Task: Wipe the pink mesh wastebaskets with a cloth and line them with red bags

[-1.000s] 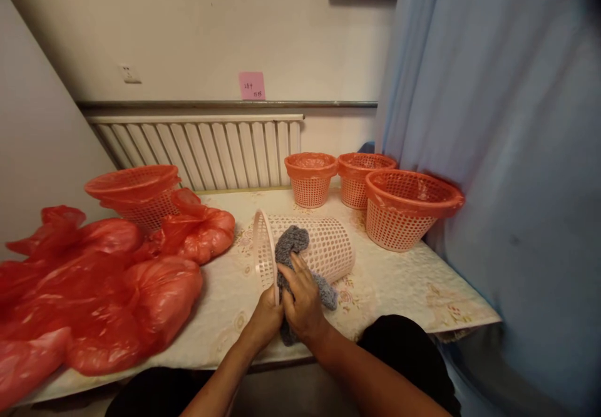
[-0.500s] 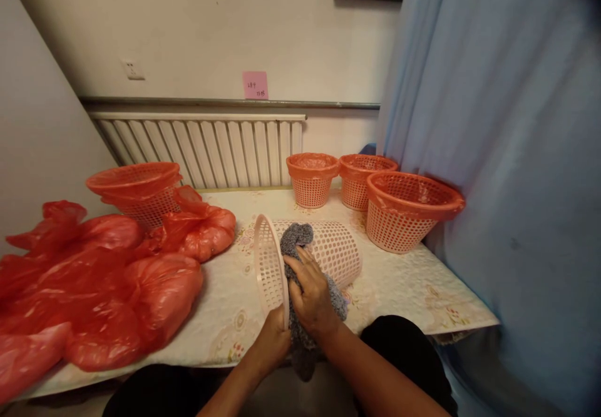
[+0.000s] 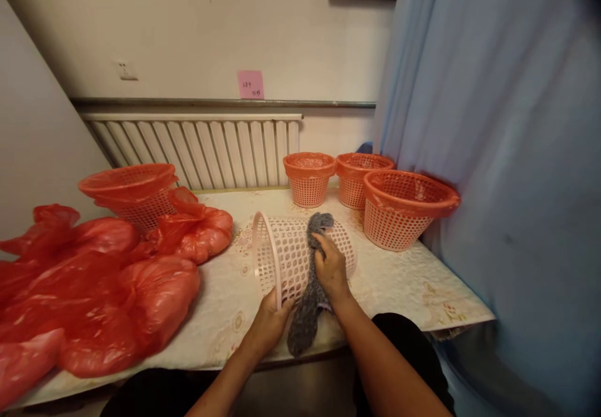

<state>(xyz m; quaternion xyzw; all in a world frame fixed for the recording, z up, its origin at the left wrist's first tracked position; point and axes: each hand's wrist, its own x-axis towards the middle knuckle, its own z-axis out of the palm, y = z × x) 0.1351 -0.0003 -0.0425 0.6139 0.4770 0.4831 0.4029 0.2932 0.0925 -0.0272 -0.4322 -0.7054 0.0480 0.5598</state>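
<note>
A pale pink perforated plastic basket (image 3: pixel 292 248) lies on its side on the table, its mouth facing left. My left hand (image 3: pixel 271 324) grips the rim at the near side, thumb outside. My right hand (image 3: pixel 332 268) presses a grey cloth (image 3: pixel 304 324) against the basket's outer wall, toward the base end. The cloth drapes over the side, and its lower end hangs toward me near the table edge. Part of the basket's wall is hidden behind the cloth and my right hand.
Filled red plastic bags (image 3: pixel 107 292) crowd the table's left side, beside a red-lined basket (image 3: pixel 145 207). Red-lined baskets stand at the back (image 3: pixel 308 188) and right (image 3: pixel 394 223). A blue curtain (image 3: pixel 493 154) borders the right. A radiator (image 3: pixel 220 154) runs along the wall behind.
My right hand and the cloth have moved right along the basket, from near the rim toward its base. My left hand still holds the rim. The view has shifted slightly.
</note>
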